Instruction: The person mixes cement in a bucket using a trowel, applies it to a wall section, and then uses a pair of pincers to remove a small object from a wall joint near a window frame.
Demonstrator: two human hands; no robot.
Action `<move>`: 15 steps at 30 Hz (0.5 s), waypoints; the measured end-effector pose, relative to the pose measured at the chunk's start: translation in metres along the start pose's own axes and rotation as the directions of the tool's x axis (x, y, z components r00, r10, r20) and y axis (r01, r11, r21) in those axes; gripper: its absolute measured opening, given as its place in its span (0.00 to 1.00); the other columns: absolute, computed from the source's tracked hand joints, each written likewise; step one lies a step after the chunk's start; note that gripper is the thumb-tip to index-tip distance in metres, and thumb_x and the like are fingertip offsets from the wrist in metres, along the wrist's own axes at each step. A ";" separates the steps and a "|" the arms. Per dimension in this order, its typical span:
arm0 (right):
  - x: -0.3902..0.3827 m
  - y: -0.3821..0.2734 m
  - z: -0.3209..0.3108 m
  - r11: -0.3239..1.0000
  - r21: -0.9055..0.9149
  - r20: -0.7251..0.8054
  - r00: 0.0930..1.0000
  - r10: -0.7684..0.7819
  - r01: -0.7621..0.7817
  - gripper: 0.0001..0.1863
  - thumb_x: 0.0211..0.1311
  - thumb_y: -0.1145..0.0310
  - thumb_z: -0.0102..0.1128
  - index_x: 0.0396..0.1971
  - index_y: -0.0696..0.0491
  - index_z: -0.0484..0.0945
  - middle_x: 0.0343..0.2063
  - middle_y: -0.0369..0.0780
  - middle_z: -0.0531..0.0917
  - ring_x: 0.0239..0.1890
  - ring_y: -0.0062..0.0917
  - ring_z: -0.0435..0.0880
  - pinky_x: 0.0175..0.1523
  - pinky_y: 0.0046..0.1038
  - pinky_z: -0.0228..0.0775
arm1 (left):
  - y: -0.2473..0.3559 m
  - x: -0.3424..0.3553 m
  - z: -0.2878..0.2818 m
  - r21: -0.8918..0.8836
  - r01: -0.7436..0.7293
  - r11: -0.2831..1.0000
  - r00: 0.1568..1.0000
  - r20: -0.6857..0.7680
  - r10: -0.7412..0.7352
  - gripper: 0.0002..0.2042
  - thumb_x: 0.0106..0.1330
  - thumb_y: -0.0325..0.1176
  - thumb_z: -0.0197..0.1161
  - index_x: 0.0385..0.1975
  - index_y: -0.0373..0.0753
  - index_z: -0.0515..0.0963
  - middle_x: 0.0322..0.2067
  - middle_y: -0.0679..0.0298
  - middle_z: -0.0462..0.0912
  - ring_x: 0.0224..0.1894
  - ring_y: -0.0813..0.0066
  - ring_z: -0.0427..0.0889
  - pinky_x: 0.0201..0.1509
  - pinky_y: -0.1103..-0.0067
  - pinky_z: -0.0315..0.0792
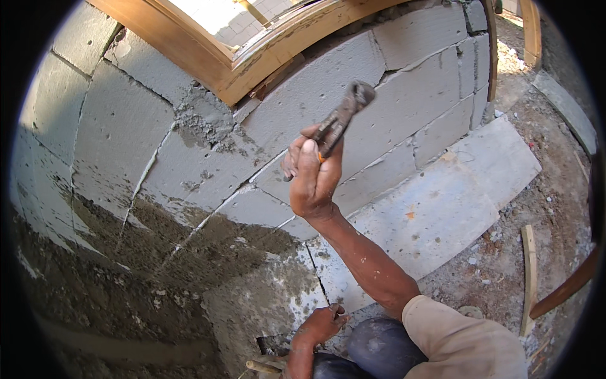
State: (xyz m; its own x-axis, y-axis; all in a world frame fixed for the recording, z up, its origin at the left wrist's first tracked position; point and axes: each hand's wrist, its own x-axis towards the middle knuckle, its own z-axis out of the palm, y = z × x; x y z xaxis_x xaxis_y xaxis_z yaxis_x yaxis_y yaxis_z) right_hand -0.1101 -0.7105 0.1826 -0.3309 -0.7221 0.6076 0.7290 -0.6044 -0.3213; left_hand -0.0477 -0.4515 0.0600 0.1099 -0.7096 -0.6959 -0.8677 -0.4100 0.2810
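My right hand [314, 165] is raised in front of the grey block wall [252, 148], fingers closed round a pair of pincers [344, 114]. The tool's dark, rounded head points up and to the right, slightly blurred. A bit of orange shows on its handle beside my palm. Lower down, my left hand [322, 323] rests by my knee [386, 347] with its fingers curled in. What it may hold is hidden. A pale wooden stick or handle [262, 367] lies just left of my left wrist.
A wooden window frame [214, 72] sits in the wall above. Wet mortar [158, 237] coats the wall's lower left. Pale boards [435, 208] lie along the wall's foot. Wooden strips [529, 278] and rubble cover the ground at right.
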 end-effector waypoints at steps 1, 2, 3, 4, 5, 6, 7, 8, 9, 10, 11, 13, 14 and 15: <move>0.003 0.004 0.006 0.929 -0.026 0.071 0.926 0.371 -0.370 0.08 0.82 0.66 0.41 0.51 0.54 0.64 0.26 0.33 0.67 0.22 0.14 0.64 0.28 0.26 0.66 | -0.001 0.001 0.002 -0.010 -0.015 1.000 1.000 0.007 0.015 0.24 0.74 0.51 0.62 0.56 0.36 0.80 0.47 0.48 0.88 0.51 0.52 0.87 0.57 0.66 0.77; 0.005 0.005 0.010 0.782 -0.092 0.176 0.763 0.622 -0.617 0.08 0.82 0.66 0.41 0.50 0.54 0.65 0.25 0.33 0.67 0.20 0.14 0.63 0.26 0.26 0.66 | -0.004 0.000 0.003 -0.039 -0.011 0.999 1.000 0.013 0.011 0.24 0.74 0.51 0.61 0.55 0.36 0.80 0.46 0.49 0.88 0.50 0.52 0.86 0.57 0.65 0.77; 0.003 0.004 0.013 0.729 -0.118 0.163 0.712 0.684 -0.674 0.08 0.82 0.66 0.41 0.50 0.54 0.65 0.25 0.33 0.67 0.20 0.14 0.63 0.26 0.26 0.66 | -0.008 -0.002 0.001 -0.057 0.009 0.998 1.000 0.024 -0.008 0.23 0.74 0.52 0.61 0.55 0.37 0.80 0.46 0.49 0.88 0.50 0.51 0.86 0.57 0.65 0.76; -0.001 0.001 0.016 0.811 -0.076 0.110 0.803 0.585 -0.580 0.08 0.82 0.66 0.41 0.49 0.54 0.65 0.24 0.32 0.67 0.19 0.14 0.63 0.25 0.26 0.65 | -0.010 -0.002 -0.001 -0.058 -0.011 0.998 1.000 0.006 0.012 0.23 0.74 0.52 0.61 0.55 0.37 0.80 0.46 0.49 0.88 0.50 0.51 0.86 0.57 0.65 0.76; -0.006 -0.002 0.019 0.830 -0.064 0.017 0.831 0.556 -0.554 0.08 0.82 0.66 0.41 0.48 0.54 0.66 0.24 0.32 0.67 0.19 0.14 0.63 0.24 0.26 0.65 | -0.014 -0.003 -0.001 -0.047 0.006 0.999 1.000 0.010 -0.006 0.23 0.74 0.52 0.61 0.54 0.37 0.80 0.45 0.49 0.88 0.49 0.52 0.86 0.56 0.64 0.76; -0.010 -0.005 0.023 0.886 -0.037 0.060 0.884 0.464 -0.463 0.08 0.82 0.66 0.41 0.48 0.54 0.66 0.24 0.32 0.67 0.18 0.14 0.63 0.24 0.26 0.65 | -0.017 -0.007 0.000 -0.028 0.042 0.999 0.999 0.020 -0.041 0.23 0.74 0.52 0.61 0.53 0.37 0.80 0.44 0.49 0.88 0.49 0.52 0.86 0.55 0.64 0.76; -0.012 -0.008 0.027 0.954 0.119 0.009 0.961 0.276 -0.275 0.07 0.82 0.67 0.41 0.48 0.54 0.66 0.24 0.32 0.67 0.18 0.13 0.63 0.24 0.26 0.65 | -0.020 -0.008 -0.001 -0.029 0.037 0.999 0.999 0.027 -0.036 0.23 0.74 0.52 0.61 0.53 0.37 0.80 0.44 0.49 0.88 0.49 0.52 0.86 0.55 0.64 0.76; -0.012 -0.009 0.031 0.961 0.275 -0.061 0.997 0.050 -0.031 0.07 0.81 0.67 0.41 0.47 0.54 0.65 0.24 0.32 0.67 0.19 0.13 0.63 0.24 0.26 0.65 | -0.021 -0.010 -0.001 -0.011 0.056 0.998 0.998 0.020 -0.056 0.23 0.74 0.52 0.61 0.53 0.37 0.80 0.44 0.49 0.88 0.48 0.52 0.86 0.55 0.64 0.76; -0.010 -0.009 0.034 0.951 0.299 -0.145 0.989 -0.035 0.077 0.07 0.81 0.67 0.41 0.48 0.55 0.65 0.24 0.32 0.67 0.19 0.13 0.63 0.25 0.26 0.66 | -0.023 -0.011 0.001 0.016 0.086 0.996 0.996 0.006 -0.086 0.23 0.74 0.53 0.61 0.53 0.37 0.80 0.43 0.49 0.88 0.48 0.53 0.86 0.54 0.64 0.76; -0.006 -0.009 0.036 0.966 0.258 -0.177 0.983 0.058 -0.010 0.07 0.80 0.68 0.43 0.47 0.56 0.67 0.23 0.32 0.67 0.18 0.14 0.63 0.23 0.27 0.65 | -0.024 -0.011 0.002 -0.001 0.078 0.997 0.997 0.018 -0.078 0.23 0.74 0.53 0.61 0.53 0.37 0.80 0.43 0.49 0.88 0.48 0.53 0.86 0.54 0.64 0.76; -0.002 -0.008 0.037 0.894 0.199 -0.028 0.909 0.415 -0.402 0.07 0.80 0.68 0.44 0.46 0.56 0.68 0.23 0.32 0.67 0.17 0.14 0.63 0.22 0.27 0.64 | -0.025 -0.012 0.002 -0.019 0.056 0.998 0.998 0.005 -0.056 0.23 0.74 0.53 0.61 0.53 0.38 0.81 0.43 0.49 0.88 0.48 0.53 0.86 0.54 0.64 0.76; 0.006 -0.010 0.033 0.718 0.101 0.113 0.725 0.680 -0.689 0.07 0.79 0.69 0.45 0.45 0.56 0.69 0.22 0.32 0.67 0.17 0.14 0.63 0.22 0.28 0.64 | -0.025 -0.011 0.001 -0.037 0.063 0.997 0.998 0.010 -0.063 0.23 0.74 0.53 0.60 0.53 0.38 0.81 0.43 0.50 0.88 0.48 0.53 0.86 0.54 0.64 0.76; 0.007 -0.013 0.030 0.696 0.116 0.093 0.705 0.703 -0.709 0.06 0.79 0.69 0.46 0.44 0.56 0.69 0.21 0.32 0.67 0.16 0.15 0.63 0.21 0.28 0.63 | -0.027 -0.011 -0.001 -0.041 0.026 0.999 1.000 -0.013 -0.026 0.23 0.74 0.53 0.60 0.53 0.38 0.81 0.43 0.50 0.88 0.48 0.53 0.86 0.54 0.64 0.76; 0.004 -0.016 0.025 0.718 0.123 0.009 0.724 0.689 -0.685 0.06 0.78 0.70 0.46 0.43 0.56 0.70 0.21 0.32 0.66 0.15 0.15 0.63 0.20 0.29 0.63 | -0.027 -0.009 0.000 -0.038 0.053 0.998 0.999 -0.012 -0.053 0.23 0.74 0.53 0.60 0.53 0.38 0.81 0.43 0.50 0.88 0.48 0.53 0.86 0.54 0.64 0.76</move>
State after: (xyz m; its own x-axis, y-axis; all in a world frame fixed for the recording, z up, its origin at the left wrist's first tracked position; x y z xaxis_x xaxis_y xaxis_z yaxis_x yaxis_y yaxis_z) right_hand -0.1080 -0.6956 0.2087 0.2685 -0.9366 0.2253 0.8237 0.1020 -0.5578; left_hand -0.0253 -0.4343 0.0589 0.1618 -0.6939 -0.7017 -0.8417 -0.4682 0.2689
